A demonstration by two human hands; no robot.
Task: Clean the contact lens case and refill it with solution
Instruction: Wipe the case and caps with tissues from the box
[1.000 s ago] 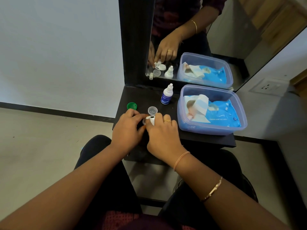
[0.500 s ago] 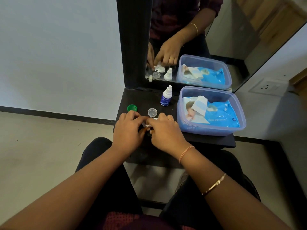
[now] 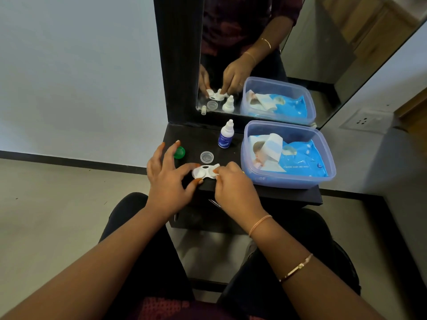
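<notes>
Two hands meet over a white contact lens case (image 3: 204,173) near the front edge of a small dark table (image 3: 196,137). The left hand (image 3: 168,181) pinches the case's left end between thumb and forefinger, its other fingers spread and lifted. The right hand (image 3: 233,188) has its fingers bunched, pinching at the case's right end, where a white scrap shows that cannot be identified. Whether the case rests on the table or is held just above it cannot be told. The left well shows open. A green cap (image 3: 179,152) lies just beside the left hand's raised fingertips, near the table's left edge, and a clear cap (image 3: 206,157) lies just behind the case. Farther back a solution bottle (image 3: 226,137) stands upright, close to the mirror (image 3: 254,42) that bounds the table's rear. A lidless plastic tub (image 3: 286,182) holding a blue pack of wet wipes (image 3: 305,162) fills the table's right side up to its front edge, just beside the right hand. Bare tabletop shows between the caps and the bottle and in the left rear corner.
</notes>
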